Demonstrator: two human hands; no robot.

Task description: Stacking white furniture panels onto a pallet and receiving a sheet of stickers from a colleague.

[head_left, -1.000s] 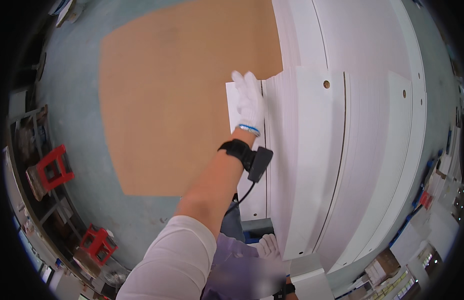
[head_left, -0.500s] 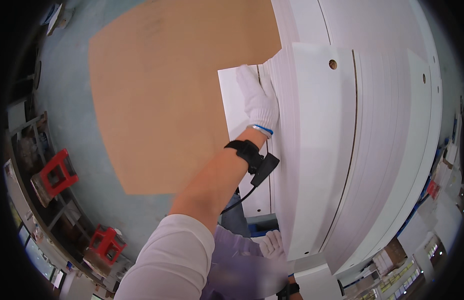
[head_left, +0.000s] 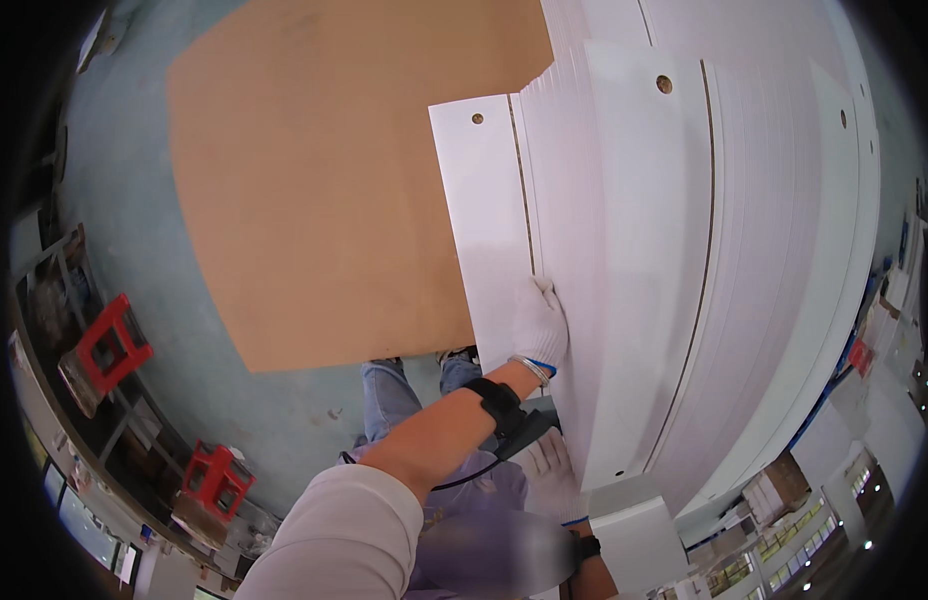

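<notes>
The left hand [head_left: 539, 325], in a white knit glove, lies flat with fingers [head_left: 540, 292] together and straight on the front white flat board with a small round hole [head_left: 492, 220]. That board runs up and away from the fingertips, its hole well beyond them. Just right of the fingers stands the stack of white panels [head_left: 744, 250], edge on. The right hand [head_left: 551, 475], also gloved, spreads its fingers against the stack's lower end, below the left wrist. Left of both hands lies a large brown cardboard sheet [head_left: 334, 170] on the floor.
</notes>
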